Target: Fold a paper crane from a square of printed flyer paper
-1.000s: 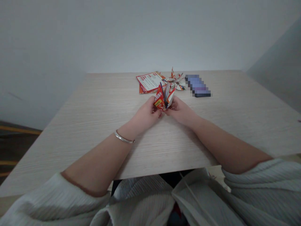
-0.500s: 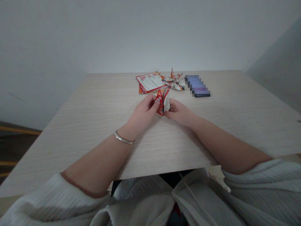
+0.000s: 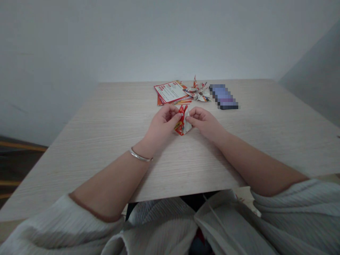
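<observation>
Between my two hands is a small folded paper [image 3: 181, 128], red with yellow print on its left side and white on its right. My left hand [image 3: 165, 122] pinches the red side between thumb and fingers. On the white side, my right hand [image 3: 204, 122] has its thumb and curled fingers closed on the paper. The folded paper comes to points at its top and bottom. Its far side is hidden from me, and some of my fingertips are behind it.
Beyond my hands lies a stack of printed sheets [image 3: 171, 91] with red and orange edges. Next to it sits a spiky folded-paper piece [image 3: 198, 92]. A phone [image 3: 224, 96] with a blurred screen rests to the right, all on a pale wooden table [image 3: 111, 117] against a wall.
The folded paper has turned and come slightly nearer, showing more of its red face and yellow print. My right fingers have moved up, its thumb now on the white side.
</observation>
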Tool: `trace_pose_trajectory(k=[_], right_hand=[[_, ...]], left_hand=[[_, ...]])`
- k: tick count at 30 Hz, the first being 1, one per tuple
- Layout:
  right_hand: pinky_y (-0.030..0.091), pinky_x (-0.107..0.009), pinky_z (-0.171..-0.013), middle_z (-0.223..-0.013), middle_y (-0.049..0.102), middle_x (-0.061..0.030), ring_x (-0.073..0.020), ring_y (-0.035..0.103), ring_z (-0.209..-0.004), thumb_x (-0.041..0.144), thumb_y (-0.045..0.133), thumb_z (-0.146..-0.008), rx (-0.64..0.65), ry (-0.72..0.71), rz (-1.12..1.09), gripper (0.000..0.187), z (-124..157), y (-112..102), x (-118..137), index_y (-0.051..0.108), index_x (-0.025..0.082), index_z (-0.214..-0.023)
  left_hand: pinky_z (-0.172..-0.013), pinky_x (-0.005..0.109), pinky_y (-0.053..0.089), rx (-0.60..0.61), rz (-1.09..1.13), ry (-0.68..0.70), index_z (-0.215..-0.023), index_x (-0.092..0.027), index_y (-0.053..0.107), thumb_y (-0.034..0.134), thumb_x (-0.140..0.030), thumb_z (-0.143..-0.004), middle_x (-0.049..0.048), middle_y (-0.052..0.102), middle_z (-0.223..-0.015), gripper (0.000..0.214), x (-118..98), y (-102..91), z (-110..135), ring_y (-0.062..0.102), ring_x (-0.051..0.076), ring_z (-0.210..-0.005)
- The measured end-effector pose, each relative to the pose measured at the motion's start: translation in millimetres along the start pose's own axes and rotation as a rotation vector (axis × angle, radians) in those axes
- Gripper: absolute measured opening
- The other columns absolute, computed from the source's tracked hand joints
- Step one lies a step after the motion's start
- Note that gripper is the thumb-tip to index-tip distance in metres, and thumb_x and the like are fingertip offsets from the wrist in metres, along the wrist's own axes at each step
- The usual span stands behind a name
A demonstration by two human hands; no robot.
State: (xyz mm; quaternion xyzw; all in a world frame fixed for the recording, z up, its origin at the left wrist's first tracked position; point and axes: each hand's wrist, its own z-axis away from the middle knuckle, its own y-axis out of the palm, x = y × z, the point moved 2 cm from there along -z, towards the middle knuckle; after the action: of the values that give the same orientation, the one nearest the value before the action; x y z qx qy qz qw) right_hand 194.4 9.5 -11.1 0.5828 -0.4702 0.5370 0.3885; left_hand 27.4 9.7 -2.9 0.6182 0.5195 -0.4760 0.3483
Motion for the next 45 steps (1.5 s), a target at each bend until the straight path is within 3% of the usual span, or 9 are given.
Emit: trace_pose_trajectory(k=[4,11,19,23,33,39,45], right_hand=[[0.052,-0.03,-0.069,-0.076,0.068,0.0035,-0.0139,0.062,-0.071,0.042,0.083,-0.072,-0.064,-0.036,-0.06,0.03,1.4,0.6,2.5,0.061,0.025,-0.084],[0.05,-0.031,-0.07,-0.076,0.063,0.0028,-0.0135,0.058,-0.072,0.044,0.077,-0.079,-0.092,-0.106,0.033,0.025,3.5,1.4,10.3,0.061,0.024,-0.081],[0.049,-0.029,-0.066,-0.077,0.063,0.0025,-0.0127,0.057,-0.07,0.035,0.073,-0.08,-0.126,-0.235,0.101,0.017,4.2,5.1,13.4,0.06,0.025,-0.082],[0.048,-0.028,-0.064,-0.076,0.061,0.0029,-0.0122,0.057,-0.07,0.031,0.067,-0.08,-0.139,-0.332,0.147,0.012,6.0,7.8,17.3,0.058,0.024,-0.08],[0.046,-0.025,-0.061,-0.078,0.057,0.0031,-0.0114,0.054,-0.071,0.028,0.061,-0.083,-0.107,-0.332,0.19,0.01,11.6,13.8,21.9,0.052,0.024,-0.079],[0.045,-0.025,-0.061,-0.077,0.058,0.003,-0.0113,0.054,-0.07,0.025,0.06,-0.084,-0.143,-0.379,0.23,0.009,12.7,14.3,24.6,0.053,0.024,-0.078],[0.051,-0.028,-0.068,-0.079,0.062,0.0023,-0.0126,0.059,-0.072,0.023,0.061,-0.086,-0.222,-0.359,0.218,0.005,9.4,9.7,20.0,0.057,0.024,-0.082]], left_hand=[[-0.067,0.026,0.046,0.026,0.031,-0.011,-0.078,-0.02,0.056,0.066,-0.013,-0.083,-0.0028,0.059,-0.074,0.013,-4.0,1.1,1.6,0.055,0.012,-0.069],[-0.071,0.026,0.049,-0.005,0.056,0.002,-0.083,-0.021,0.057,0.067,-0.016,-0.083,-0.0022,0.059,-0.079,0.012,-10.4,4.9,4.3,0.057,0.012,-0.073],[-0.064,0.024,0.048,0.002,-0.097,0.065,-0.079,-0.02,0.057,0.066,-0.019,-0.082,-0.0013,0.059,-0.077,0.009,-11.8,2.2,4.9,0.055,0.012,-0.071],[-0.063,0.021,0.05,-0.003,-0.186,0.128,-0.081,-0.02,0.056,0.061,-0.017,-0.083,-0.0005,0.061,-0.082,0.006,-18.6,4.5,7.5,0.057,0.012,-0.075],[-0.063,0.02,0.049,0.047,-0.422,0.346,-0.081,-0.02,0.054,0.051,-0.012,-0.087,0.0004,0.061,-0.082,0.01,-32.0,5.2,12.9,0.057,0.012,-0.075],[-0.066,0.021,0.05,0.056,-0.348,0.292,-0.086,-0.02,0.055,0.053,-0.017,-0.091,0.0012,0.062,-0.086,0.007,-29.2,6.4,12.2,0.058,0.012,-0.078],[-0.068,0.025,0.051,0.153,-0.246,0.101,-0.098,-0.02,0.055,0.063,-0.018,-0.085,0.0005,0.062,-0.09,0.015,-9.8,8.7,9.4,0.06,0.013,-0.078]])
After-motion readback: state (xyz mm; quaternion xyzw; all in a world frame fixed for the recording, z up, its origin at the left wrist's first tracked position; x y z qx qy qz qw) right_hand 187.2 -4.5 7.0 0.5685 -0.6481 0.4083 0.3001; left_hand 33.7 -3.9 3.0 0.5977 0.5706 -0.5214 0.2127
